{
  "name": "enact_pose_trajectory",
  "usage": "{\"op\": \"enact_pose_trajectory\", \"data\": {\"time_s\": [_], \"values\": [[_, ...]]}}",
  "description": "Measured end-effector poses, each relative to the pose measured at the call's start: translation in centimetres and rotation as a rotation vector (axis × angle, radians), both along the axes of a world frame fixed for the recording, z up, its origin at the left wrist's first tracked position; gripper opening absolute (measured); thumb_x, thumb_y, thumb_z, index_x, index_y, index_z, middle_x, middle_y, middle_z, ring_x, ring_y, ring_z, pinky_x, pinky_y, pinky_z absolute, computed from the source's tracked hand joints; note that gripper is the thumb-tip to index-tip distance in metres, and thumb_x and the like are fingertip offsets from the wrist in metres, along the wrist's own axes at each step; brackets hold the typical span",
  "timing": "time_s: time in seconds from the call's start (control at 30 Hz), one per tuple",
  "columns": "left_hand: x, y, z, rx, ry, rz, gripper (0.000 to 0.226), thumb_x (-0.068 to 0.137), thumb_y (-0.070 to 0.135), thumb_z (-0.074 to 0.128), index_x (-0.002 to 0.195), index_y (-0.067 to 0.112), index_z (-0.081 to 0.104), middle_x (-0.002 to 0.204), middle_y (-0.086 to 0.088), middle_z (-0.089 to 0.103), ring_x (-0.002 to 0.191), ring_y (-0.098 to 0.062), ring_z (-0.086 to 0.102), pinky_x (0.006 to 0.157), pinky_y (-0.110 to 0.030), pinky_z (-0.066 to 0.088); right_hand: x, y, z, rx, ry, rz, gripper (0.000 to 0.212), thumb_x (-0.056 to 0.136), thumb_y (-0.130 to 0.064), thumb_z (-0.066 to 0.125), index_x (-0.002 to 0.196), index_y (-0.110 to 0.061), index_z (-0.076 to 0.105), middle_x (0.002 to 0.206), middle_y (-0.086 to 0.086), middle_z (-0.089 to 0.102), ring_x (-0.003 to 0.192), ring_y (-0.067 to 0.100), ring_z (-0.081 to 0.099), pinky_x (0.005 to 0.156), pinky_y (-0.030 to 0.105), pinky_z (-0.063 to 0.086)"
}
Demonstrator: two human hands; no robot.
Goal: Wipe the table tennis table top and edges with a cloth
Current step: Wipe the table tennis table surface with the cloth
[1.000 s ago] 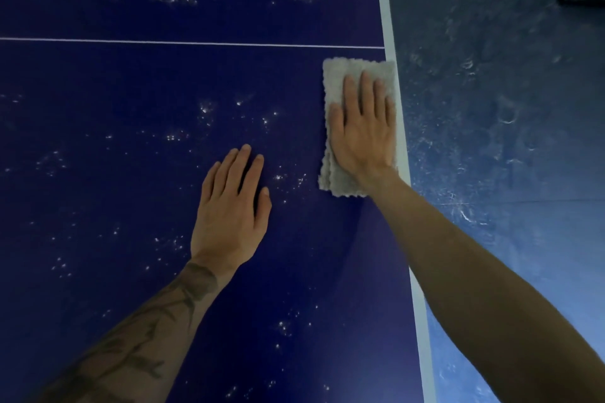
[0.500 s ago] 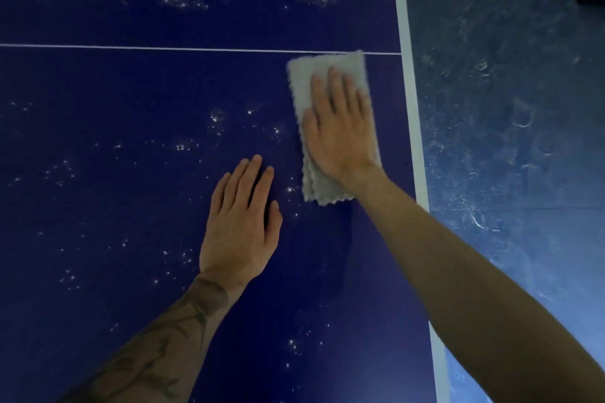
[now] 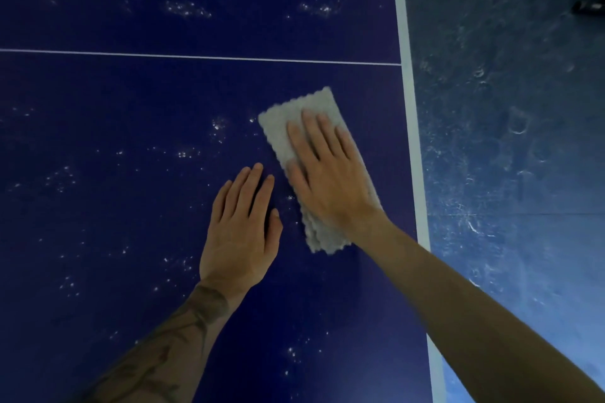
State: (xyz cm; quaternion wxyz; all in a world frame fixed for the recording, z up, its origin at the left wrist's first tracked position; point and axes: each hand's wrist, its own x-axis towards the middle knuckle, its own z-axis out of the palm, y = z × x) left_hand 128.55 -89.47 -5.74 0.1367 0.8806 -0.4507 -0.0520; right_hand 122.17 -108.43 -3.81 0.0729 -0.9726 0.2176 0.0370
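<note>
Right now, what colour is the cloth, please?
The cloth is light grey; head view shows it best.

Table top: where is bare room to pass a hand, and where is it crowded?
Bare beyond the white line, and left of the left hand. Crowded between that hand and the right hand on the cloth.

Scuffed blue floor [image 3: 507, 141], dark object [image 3: 589, 6]
</note>
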Motion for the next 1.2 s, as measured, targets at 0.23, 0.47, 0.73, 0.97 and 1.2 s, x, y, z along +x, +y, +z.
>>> {"op": "enact_pose_trajectory", "data": {"time_s": [0.23,0.47,0.73,0.97,1.2], "values": [[0.0,-0.1,0.0,-0.004,0.005,-0.003,0.053,0.109,0.031,0.037,0.156,0.008,0.043,0.168,-0.011,0.032,0.159,-0.026,0.025,0.131,-0.047,0.019,0.7,-5.5,0.4,0.042,-0.003,-0.373,0.065,0.113,-0.043,0.022,0.172,-0.019,0.007,0.179,0.01,0.003,0.166,0.029,0.001,0.134,0.051,0.004],[0.0,0.0,0.1,0.011,0.008,-0.003,0.053,0.109,0.032,0.035,0.156,0.008,0.042,0.169,-0.011,0.032,0.159,-0.026,0.025,0.13,-0.048,0.019,-3.0,-0.6,0.2,-0.007,0.061,0.015,0.065,0.114,-0.05,0.01,0.172,-0.022,0.003,0.179,0.007,-0.002,0.166,0.025,-0.004,0.134,0.051,0.007],[0.0,-0.1,0.3,0.002,0.014,-0.003,0.051,0.109,0.03,0.038,0.155,0.007,0.044,0.168,-0.011,0.033,0.158,-0.026,0.027,0.131,-0.047,0.018,1.5,-1.3,0.3,0.031,-0.001,-0.337,0.065,0.114,-0.045,0.014,0.171,-0.016,0.002,0.179,0.014,-0.002,0.166,0.031,-0.003,0.134,0.052,0.003],[-0.1,0.0,0.2,-0.005,0.018,0.015,0.05,0.109,0.03,0.038,0.153,0.007,0.043,0.167,-0.011,0.034,0.157,-0.026,0.029,0.131,-0.045,0.018,-4.9,-0.5,-0.6,-0.026,0.016,-0.204,0.062,0.115,-0.043,0.017,0.172,-0.021,0.007,0.179,0.007,0.004,0.166,0.025,0.001,0.134,0.049,0.006],[-0.7,2.9,1.0,-0.036,0.014,0.097,0.048,0.108,0.03,0.042,0.151,0.007,0.044,0.166,-0.012,0.034,0.156,-0.027,0.029,0.13,-0.046,0.019,0.1,2.8,0.2,0.05,0.001,-0.224,0.064,0.114,-0.044,0.009,0.172,-0.019,0.002,0.179,0.01,-0.003,0.166,0.029,-0.004,0.134,0.051,0.003]]}}
